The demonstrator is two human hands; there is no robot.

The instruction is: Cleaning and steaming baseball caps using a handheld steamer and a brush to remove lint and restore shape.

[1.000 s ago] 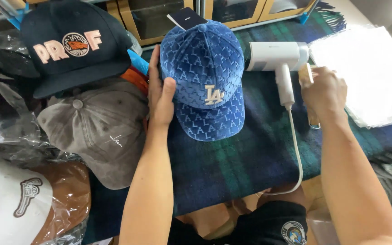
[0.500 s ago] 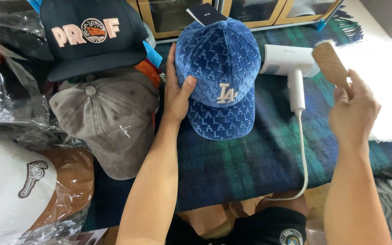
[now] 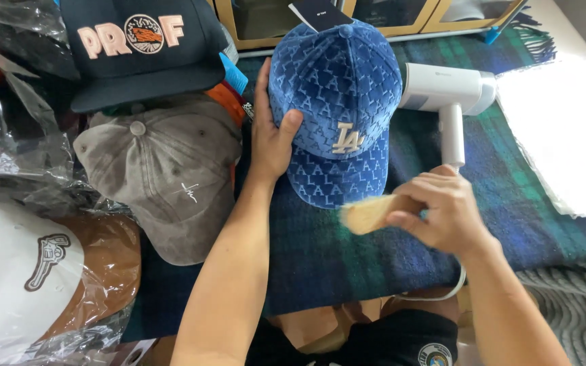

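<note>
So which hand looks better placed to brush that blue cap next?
The right hand, probably. It already grips the wooden brush, held just below the brim of the blue cap. The left hand lies flat against the cap's side, steadying it, and holds no tool.

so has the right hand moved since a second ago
Yes. The right hand, holding a wooden brush, has come down and leftward from beside the white steamer to just below the blue cap brim.
</note>
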